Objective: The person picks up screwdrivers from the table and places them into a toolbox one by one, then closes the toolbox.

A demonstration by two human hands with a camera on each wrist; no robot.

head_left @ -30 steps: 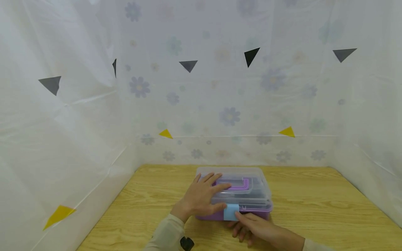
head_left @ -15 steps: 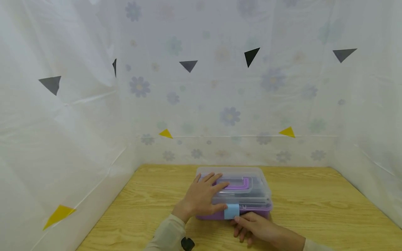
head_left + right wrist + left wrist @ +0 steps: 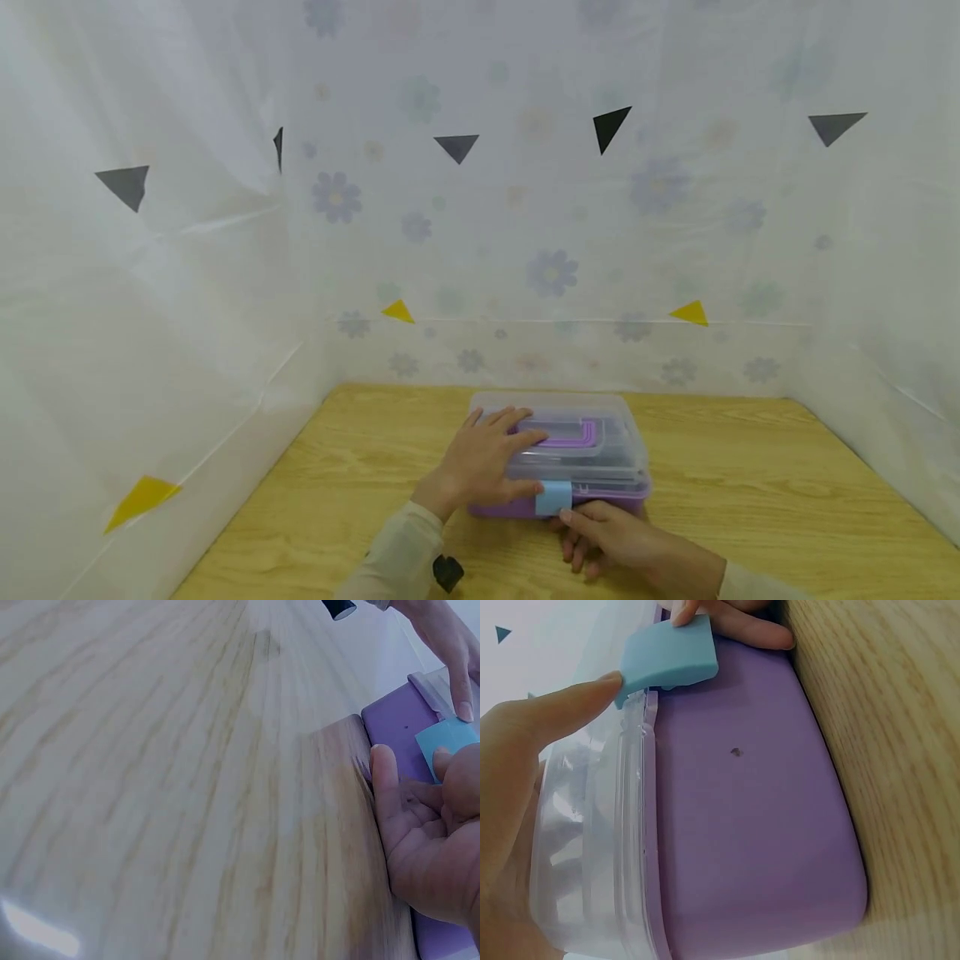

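Right-hand fingers [image 3: 581, 533] curl under the blue latch [image 3: 553, 497], thumb seemingly on its lower edge. Left hand [image 3: 483, 462] lies flat on the clear lid [image 3: 607, 433]. Purple box [image 3: 600, 504] sits near the tabletop's [image 3: 750, 500] front edge, long axis left-right.

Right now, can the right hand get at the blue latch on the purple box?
Probably yes: the right hand already touches the blue latch at the purple box front, nothing between them.

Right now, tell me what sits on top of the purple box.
A clear lid covers the purple box, with the left hand flat on it. A blue latch hangs over the front edge, touched by the right hand. The contents are blurred.
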